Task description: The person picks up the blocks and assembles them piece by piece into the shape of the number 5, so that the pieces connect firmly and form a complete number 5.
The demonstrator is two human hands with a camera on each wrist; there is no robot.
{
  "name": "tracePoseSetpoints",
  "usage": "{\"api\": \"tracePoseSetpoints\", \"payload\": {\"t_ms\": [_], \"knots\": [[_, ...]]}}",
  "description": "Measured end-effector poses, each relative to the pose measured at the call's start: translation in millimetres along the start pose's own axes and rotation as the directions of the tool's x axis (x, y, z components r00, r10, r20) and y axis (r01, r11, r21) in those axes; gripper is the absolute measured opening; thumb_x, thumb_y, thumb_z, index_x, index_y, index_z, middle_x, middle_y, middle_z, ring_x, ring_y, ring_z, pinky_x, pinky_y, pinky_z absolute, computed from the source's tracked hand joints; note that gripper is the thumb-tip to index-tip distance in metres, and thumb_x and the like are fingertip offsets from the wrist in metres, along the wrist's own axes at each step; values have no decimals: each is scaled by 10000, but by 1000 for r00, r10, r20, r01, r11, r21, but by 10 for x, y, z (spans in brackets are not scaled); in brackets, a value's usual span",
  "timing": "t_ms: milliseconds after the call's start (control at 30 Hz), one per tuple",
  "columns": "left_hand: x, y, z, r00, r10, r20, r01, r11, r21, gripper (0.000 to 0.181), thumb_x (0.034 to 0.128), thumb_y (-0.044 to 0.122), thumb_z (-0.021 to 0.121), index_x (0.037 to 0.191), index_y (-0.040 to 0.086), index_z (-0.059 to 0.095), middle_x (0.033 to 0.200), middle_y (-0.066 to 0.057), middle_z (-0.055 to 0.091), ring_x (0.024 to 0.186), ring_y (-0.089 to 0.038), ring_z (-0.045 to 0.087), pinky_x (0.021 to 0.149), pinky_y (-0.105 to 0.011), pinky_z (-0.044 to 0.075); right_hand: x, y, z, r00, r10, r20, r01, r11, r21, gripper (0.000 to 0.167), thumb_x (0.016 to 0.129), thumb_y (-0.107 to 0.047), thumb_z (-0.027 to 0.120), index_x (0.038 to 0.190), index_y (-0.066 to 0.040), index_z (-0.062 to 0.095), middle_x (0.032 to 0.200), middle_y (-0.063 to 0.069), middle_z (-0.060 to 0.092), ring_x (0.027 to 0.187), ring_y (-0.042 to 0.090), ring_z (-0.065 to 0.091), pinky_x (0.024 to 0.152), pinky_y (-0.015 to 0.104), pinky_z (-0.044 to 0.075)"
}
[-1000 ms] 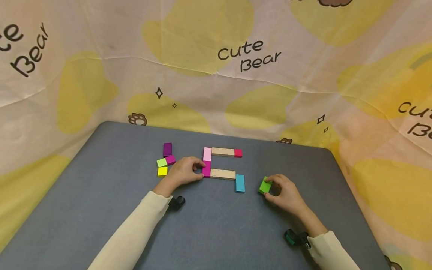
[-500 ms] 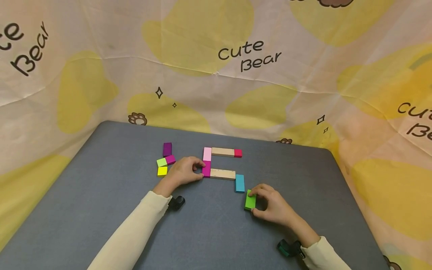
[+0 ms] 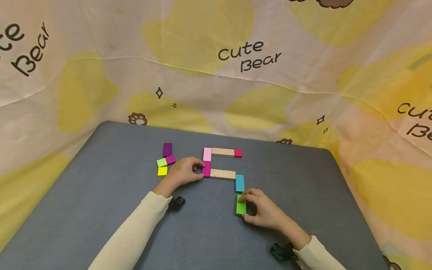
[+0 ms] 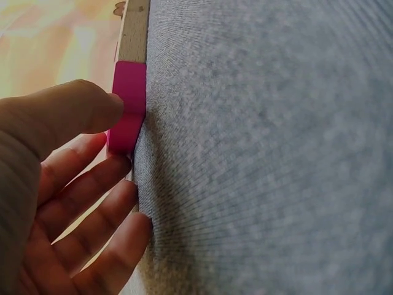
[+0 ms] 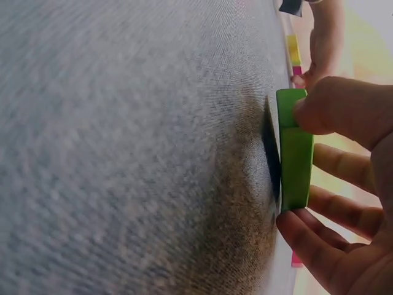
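Note:
In the head view my right hand (image 3: 264,210) pinches a bright green block (image 3: 241,205) between thumb and fingers, just nearer than a blue block (image 3: 240,183). The right wrist view shows the green block (image 5: 296,153) with a dark shadow gap beside it, apparently slightly off the table. My left hand (image 3: 183,171) holds a magenta block (image 3: 206,169) between thumb and fingertips; its thumb presses the magenta block (image 4: 129,101) in the left wrist view. A pink block (image 3: 207,154) adjoins the magenta one's far end. A plain wooden block (image 3: 222,174) runs from the magenta block to the blue one.
A second wooden block (image 3: 222,152) and a red block (image 3: 238,153) extend right from the pink one. Left of my left hand lie a purple block (image 3: 167,149), a small magenta block (image 3: 170,159), a lime block (image 3: 162,162) and a yellow block (image 3: 162,171). Printed cloth surrounds the grey table (image 3: 101,210).
My right hand has carried the green block left and nearer, from the right of the blue block to just below it, turning it nearly straight. The left hand has stayed on the magenta block.

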State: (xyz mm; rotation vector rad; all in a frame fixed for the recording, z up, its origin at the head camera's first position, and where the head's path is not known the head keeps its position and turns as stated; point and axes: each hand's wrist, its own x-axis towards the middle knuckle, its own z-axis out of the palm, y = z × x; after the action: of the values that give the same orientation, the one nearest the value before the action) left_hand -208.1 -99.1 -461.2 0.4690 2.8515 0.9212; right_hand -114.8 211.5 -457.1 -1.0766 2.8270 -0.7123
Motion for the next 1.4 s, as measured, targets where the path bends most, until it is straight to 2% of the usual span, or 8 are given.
{"api": "tracePoseSetpoints", "payload": {"t_ms": [367, 633, 1000, 1400], "knots": [[2, -11, 4, 1000, 1, -1, -1, 1000, -1, 334, 773, 268, 782, 1089, 183, 713, 939, 31, 655, 842, -133, 547, 748, -296, 476, 63, -27, 38, 1000, 22, 3, -22, 1000, -9, 362, 739, -228, 799, 1073, -187, 666, 1109, -38, 548, 1018, 102, 539, 875, 342, 506], [5, -3, 2, 1000, -8, 9, 8, 1000, 0, 341, 775, 270, 782, 1097, 182, 711, 938, 29, 649, 843, -136, 544, 749, -295, 474, 97, -26, 30, 1000, -5, 3, 5, 999, -35, 371, 737, -199, 804, 1080, -152, 671, 1111, -11, 577, 1029, 136, 539, 876, 368, 506], [23, 5, -4, 1000, 13, 5, -13, 1000, 29, 330, 774, 265, 778, 1089, 189, 712, 952, 30, 645, 850, -137, 545, 758, -297, 484, 148, -34, 19, 1000, -13, 18, 14, 999, -36, 372, 744, -201, 804, 1086, -140, 669, 1104, -6, 581, 1022, 137, 542, 886, 369, 505], [-70, 94, -88, 994, 99, -39, -97, 994, 54, 343, 784, 272, 750, 1109, 177, 689, 1046, 7, 662, 905, -163, 598, 811, -347, 516, 192, -47, 17, 999, -45, 10, 45, 998, -40, 381, 735, -205, 814, 1079, -132, 670, 1093, -5, 583, 1000, 131, 546, 874, 347, 506]]}}
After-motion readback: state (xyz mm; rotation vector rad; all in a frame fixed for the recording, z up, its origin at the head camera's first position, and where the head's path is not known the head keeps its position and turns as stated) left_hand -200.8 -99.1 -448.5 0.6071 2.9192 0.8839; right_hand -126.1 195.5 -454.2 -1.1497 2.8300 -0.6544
